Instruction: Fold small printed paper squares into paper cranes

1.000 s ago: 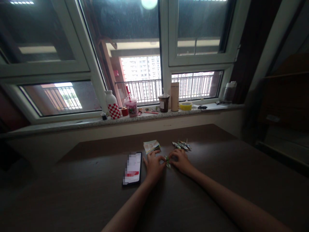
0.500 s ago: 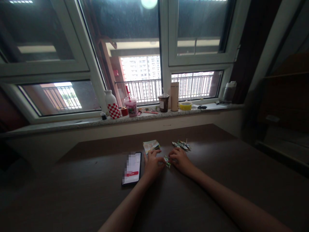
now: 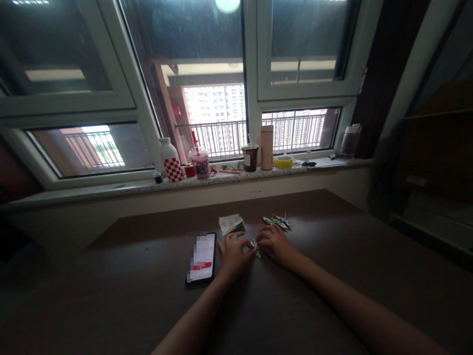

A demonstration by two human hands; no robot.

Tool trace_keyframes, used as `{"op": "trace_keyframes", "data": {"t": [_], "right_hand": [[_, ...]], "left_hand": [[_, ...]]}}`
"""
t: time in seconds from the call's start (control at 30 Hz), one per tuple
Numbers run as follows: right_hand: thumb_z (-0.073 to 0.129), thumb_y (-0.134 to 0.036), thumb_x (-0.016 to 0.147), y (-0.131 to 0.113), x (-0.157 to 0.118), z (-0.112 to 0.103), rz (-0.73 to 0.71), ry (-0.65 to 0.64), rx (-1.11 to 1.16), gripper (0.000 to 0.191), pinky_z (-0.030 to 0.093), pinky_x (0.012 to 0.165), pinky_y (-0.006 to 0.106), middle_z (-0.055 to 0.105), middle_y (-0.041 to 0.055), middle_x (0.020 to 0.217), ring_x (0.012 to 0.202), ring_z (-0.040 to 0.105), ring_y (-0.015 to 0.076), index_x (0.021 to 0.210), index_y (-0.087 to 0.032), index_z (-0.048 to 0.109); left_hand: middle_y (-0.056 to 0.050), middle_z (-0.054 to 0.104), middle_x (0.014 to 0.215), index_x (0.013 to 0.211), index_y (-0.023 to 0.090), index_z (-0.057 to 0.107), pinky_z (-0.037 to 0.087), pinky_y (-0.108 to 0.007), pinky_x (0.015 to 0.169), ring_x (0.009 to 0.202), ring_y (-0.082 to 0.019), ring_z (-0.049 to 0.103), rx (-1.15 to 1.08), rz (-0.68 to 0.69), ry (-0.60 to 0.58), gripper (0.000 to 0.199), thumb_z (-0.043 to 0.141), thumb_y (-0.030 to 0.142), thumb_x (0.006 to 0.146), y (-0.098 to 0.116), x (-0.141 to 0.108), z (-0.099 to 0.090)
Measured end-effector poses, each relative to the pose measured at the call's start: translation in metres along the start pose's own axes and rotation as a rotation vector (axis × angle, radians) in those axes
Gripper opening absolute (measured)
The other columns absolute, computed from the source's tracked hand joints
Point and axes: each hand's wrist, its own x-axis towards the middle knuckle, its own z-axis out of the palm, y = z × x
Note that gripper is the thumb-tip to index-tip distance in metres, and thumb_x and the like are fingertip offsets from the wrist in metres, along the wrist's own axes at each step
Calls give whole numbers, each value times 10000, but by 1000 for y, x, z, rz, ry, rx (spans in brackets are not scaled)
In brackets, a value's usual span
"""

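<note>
A small green-and-white folded paper [image 3: 257, 254] lies between my hands on the brown table [image 3: 148, 296]. My left hand [image 3: 235, 251] pinches its left side with thumb and index finger. On the other side, my right hand [image 3: 274, 242] has its fingertips closed on the paper's upper right. Just beyond my left hand is a stack of printed paper sheets [image 3: 230, 223]. A small pile of folded paper pieces [image 3: 278, 221] rests past my right hand. The fingertips partly hide the paper being held.
A phone [image 3: 201, 258] with a lit screen lies left of my left hand. Along the windowsill [image 3: 221, 180] stand a checkered bottle [image 3: 173, 162], a pink drink cup [image 3: 200, 162], a dark drink cup [image 3: 250, 159], a beige flask [image 3: 266, 148], yellow tape [image 3: 283, 162] and black scissors [image 3: 309, 163].
My left fingertips have shifted slightly right and down over the folded paper, covering more of it. The fingers of my left hand have drawn back a little from the sheets.
</note>
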Motion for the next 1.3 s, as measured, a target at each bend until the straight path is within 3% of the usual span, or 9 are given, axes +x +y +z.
{"op": "trace_keyframes", "data": {"t": [0.13,0.23,0.4,0.67,0.93,1.13,1.3], "right_hand": [[667,-130,799,3,-3,3,82,6,158,170,343,1035,486,704,24,1032,1124,514,257,864,-266,745],[671,-209,820,7,-2,9,186,35,297,94,399,988,426,697,56,1010,1062,549,238,870,-232,747],[713,-296,790,8,1,17,346,67,297,192,384,1009,453,669,104,1102,1123,516,282,964,-230,759],[752,-235,711,9,2,18,392,88,447,215,420,955,403,704,72,992,1039,579,256,921,-195,731],[725,-195,693,11,3,15,402,124,641,172,464,878,363,718,49,896,911,635,220,863,-178,708],[744,-294,709,17,4,18,392,164,682,261,460,916,387,727,75,955,959,637,237,944,-181,738],[721,-376,758,21,5,18,344,155,588,175,409,980,436,736,83,931,974,636,249,784,-209,769]], "left_hand": [[-50,585,1305,875,273,720,99,-700,1102,1302,-308,422,-2,-61,37,144,742,326,743,4,-3,1],[-69,589,1289,867,244,714,101,-672,1117,1290,-312,432,3,-104,47,180,751,350,725,3,-3,1],[-74,595,1279,812,236,725,122,-618,1137,1291,-295,435,-15,-85,25,129,735,344,742,2,-2,3],[-66,611,1268,867,253,732,112,-627,1134,1286,-295,440,-43,-86,44,144,740,317,738,4,-2,4],[-37,618,1268,774,290,756,108,-673,1108,1294,-321,424,-71,-61,32,80,716,359,770,5,-1,6],[-40,629,1266,763,248,736,216,-567,1125,1281,-277,449,-149,2,87,70,705,305,789,6,2,6],[-32,629,1260,789,255,738,242,-524,1123,1251,-256,468,-168,12,129,64,701,307,795,6,2,6]]}}
